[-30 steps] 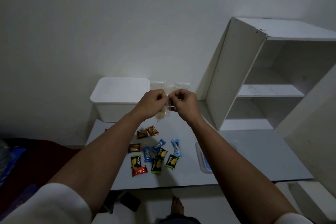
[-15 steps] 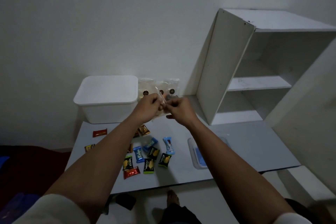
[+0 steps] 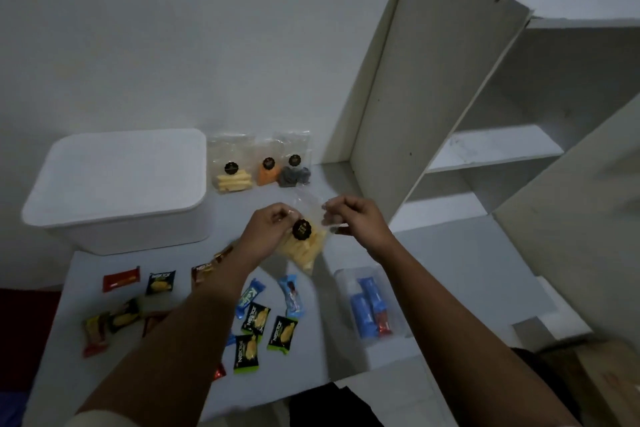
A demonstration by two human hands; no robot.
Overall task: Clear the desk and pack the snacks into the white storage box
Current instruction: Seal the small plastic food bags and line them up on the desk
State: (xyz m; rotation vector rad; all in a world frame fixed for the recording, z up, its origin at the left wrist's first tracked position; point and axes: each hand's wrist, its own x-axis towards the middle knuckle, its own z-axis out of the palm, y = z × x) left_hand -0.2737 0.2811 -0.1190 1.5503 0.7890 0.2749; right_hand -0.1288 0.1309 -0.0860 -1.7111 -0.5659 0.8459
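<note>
Held above the desk (image 3: 450, 281), in front and to the right of the white storage box (image 3: 117, 191): a clear, crinkly plastic bag (image 3: 306, 246) of pale yellow sticks, sealed with a round black sticker. Pinched at its top edge by the left hand (image 3: 268, 230) and the right hand (image 3: 349, 218), fingers of both curled onto the film, bag hanging tilted between them.

Box itself: matte white plastic, rounded corners, lid on, set at the back left of the desk against the wall. Just right of the box, leaning on the wall, three more clear bags (image 3: 258, 163): yellow sticks, orange pieces, dark grey pieces, each with a black round sticker.

In front of the box, scattered flat on the desk: small glossy sachets (image 3: 256, 322) in black-and-green, blue, red and brown, several partly hidden under the left forearm. Further right of the box, a shallow clear tray (image 3: 372, 305) with blue bars and a red one.

Desk surface smooth, pale grey. White shelf unit (image 3: 485, 114) standing on the desk far right of the box, scuffed panels. Plain white wall behind.
</note>
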